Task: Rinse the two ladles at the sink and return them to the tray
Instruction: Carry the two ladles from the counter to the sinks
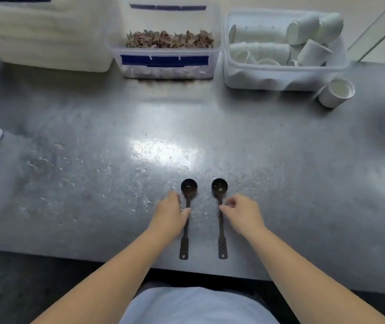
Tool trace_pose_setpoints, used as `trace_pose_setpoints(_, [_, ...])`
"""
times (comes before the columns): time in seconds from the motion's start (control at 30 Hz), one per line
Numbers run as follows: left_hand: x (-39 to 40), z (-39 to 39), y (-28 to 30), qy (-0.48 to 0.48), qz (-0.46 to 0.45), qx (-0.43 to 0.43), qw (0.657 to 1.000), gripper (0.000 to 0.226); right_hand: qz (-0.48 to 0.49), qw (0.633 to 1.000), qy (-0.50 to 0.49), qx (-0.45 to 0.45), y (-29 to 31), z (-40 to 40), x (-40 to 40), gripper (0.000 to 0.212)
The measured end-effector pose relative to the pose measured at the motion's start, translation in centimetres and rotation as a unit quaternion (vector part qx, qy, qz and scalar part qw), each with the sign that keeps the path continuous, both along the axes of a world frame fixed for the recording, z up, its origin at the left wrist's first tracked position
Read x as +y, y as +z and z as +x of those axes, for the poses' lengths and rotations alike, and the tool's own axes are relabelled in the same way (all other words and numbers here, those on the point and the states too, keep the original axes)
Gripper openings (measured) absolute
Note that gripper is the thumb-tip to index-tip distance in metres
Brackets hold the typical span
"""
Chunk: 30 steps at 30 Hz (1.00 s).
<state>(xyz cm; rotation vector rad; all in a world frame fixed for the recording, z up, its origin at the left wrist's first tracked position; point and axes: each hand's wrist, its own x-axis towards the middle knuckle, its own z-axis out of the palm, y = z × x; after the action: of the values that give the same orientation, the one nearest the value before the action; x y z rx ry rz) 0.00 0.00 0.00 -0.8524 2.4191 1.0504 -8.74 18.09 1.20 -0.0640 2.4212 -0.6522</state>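
Observation:
Two small black ladles lie side by side on the wet steel counter, bowls pointing away from me. My left hand [171,215] rests on the handle of the left ladle [188,190], thumb touching the shaft. My right hand [241,212] pinches the thin shaft of the right ladle [219,188] between thumb and fingers. Both ladles still lie flat on the counter. No sink or tray shows in view.
At the back stand a clear box of dried brown pieces [165,40], a clear box of white cups [285,50] and a white container [42,31]. One white cup [336,92] lies on its side at right. Water drops dot the steel counter [93,160].

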Motion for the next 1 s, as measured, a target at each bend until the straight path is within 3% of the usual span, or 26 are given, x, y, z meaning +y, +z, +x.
trace_pose_setpoints(0.07, [0.1, -0.5, -0.4, 0.015, -0.014, -0.002, 1.000, 0.024, 0.000, 1.000, -0.017, 0.005, -0.2, -0.1, -0.7, 0.017])
trace_pose_setpoints(0.17, [0.3, -0.9, -0.5, -0.006, -0.030, -0.014, 0.999, 0.019, 0.027, 1.000, -0.008, 0.012, -0.8, -0.1, -1.7, 0.041])
trace_pose_setpoints(0.27, [0.3, -1.2, -0.5, -0.008, -0.027, -0.023, 0.999, 0.012, 0.021, 1.000, 0.005, 0.000, -0.8, -0.4, -1.8, 0.038])
trace_pose_setpoints(0.47, [-0.4, -1.7, -0.2, 0.014, 0.066, -0.031, 0.997, 0.021, -0.108, 0.986, -0.064, -0.108, -0.4, -0.3, -1.2, 0.029])
trace_pose_setpoints(0.7, [-0.2, 1.6, 3.6, 0.152, 0.229, 0.020, 0.961, 0.017, -0.228, 0.955, -0.075, -0.176, 4.1, 0.6, -0.6, 0.021])
trace_pose_setpoints(1.0, [2.6, 12.8, 9.9, 0.354, 0.253, 0.127, 0.891, 0.010, -0.264, 0.937, 0.094, -0.210, 9.4, 5.1, -3.8, 0.019])
